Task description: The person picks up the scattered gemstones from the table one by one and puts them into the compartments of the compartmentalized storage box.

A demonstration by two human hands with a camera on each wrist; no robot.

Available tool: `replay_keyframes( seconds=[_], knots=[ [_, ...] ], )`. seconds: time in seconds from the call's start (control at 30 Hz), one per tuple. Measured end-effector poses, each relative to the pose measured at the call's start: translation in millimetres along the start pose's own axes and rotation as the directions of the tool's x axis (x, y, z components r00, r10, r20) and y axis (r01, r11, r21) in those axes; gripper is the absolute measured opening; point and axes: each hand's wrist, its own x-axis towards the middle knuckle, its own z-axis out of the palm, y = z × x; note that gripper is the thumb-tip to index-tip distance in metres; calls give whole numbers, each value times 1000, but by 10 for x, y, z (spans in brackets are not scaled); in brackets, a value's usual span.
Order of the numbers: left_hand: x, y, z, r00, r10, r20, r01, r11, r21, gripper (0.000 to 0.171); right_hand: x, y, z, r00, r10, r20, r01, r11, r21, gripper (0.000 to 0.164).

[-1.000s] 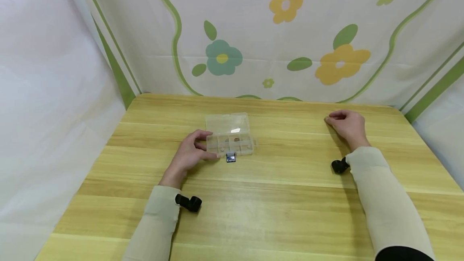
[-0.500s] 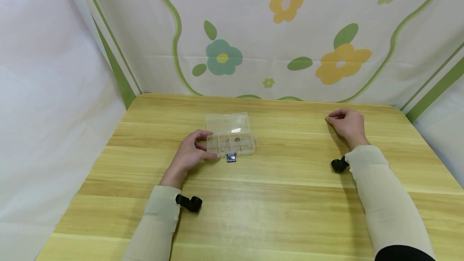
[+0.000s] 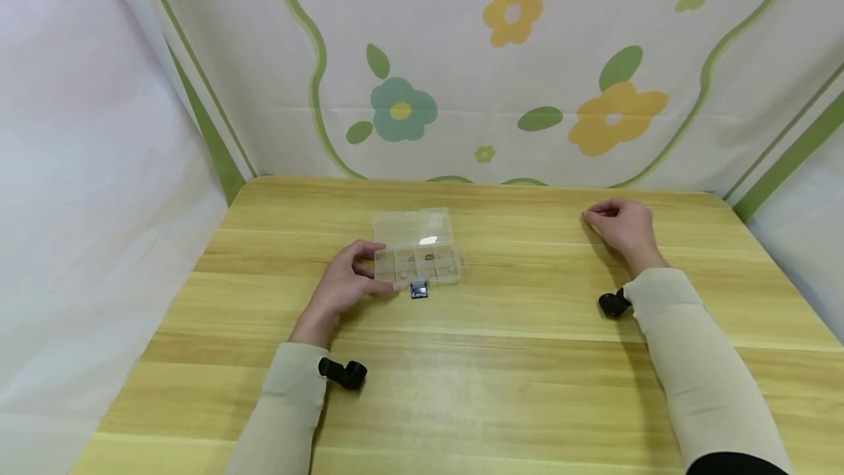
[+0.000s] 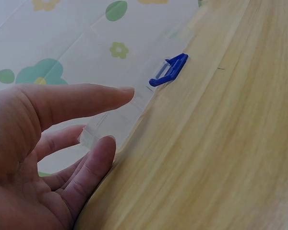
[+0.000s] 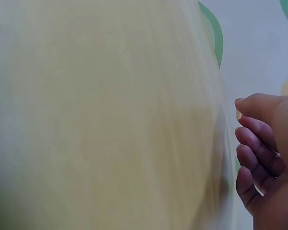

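A clear plastic compartment box (image 3: 385, 278) lies on the wooden table with its lid (image 3: 402, 229) raised at the back. Its blue latch (image 3: 419, 290) hangs at the front edge. My left hand (image 3: 345, 278) grips the box's left end; in the left wrist view the thumb (image 4: 86, 103) lies along the front side and the other fingers are behind and below. Inside the compartments are a small brown piece (image 3: 429, 257) and a few pale bits. Over the back right of the table, my right hand (image 3: 623, 229) pinches a tiny tan piece (image 5: 238, 114) between thumb and forefinger; its kind is unclear.
The wooden table (image 3: 501, 387) spreads around the box and both hands. A white curtain (image 3: 455, 28) with printed flowers hangs behind the table's back edge. A small black camera sits at each cuff.
The head view has shifted slightly. My right hand has moved a touch to the left. The left hand stays at the box, and the box has not moved.
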Motion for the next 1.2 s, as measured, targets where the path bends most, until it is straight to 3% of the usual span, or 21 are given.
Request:
replay_keyframes(
  seconds=[0.57, 1.2],
  knots=[
    [5, -8, -4, 1000, 0, 2, 0, 1000, -5, 77, -119, -210, 104, 996, -53, 73, 49, 998, 49, 43],
    [8, -10, -8, 1000, 5, 6, -5, 1000, -16, 76, -289, -517, 282, 971, -238, 37, 234, 968, 87, 23]
  ],
)
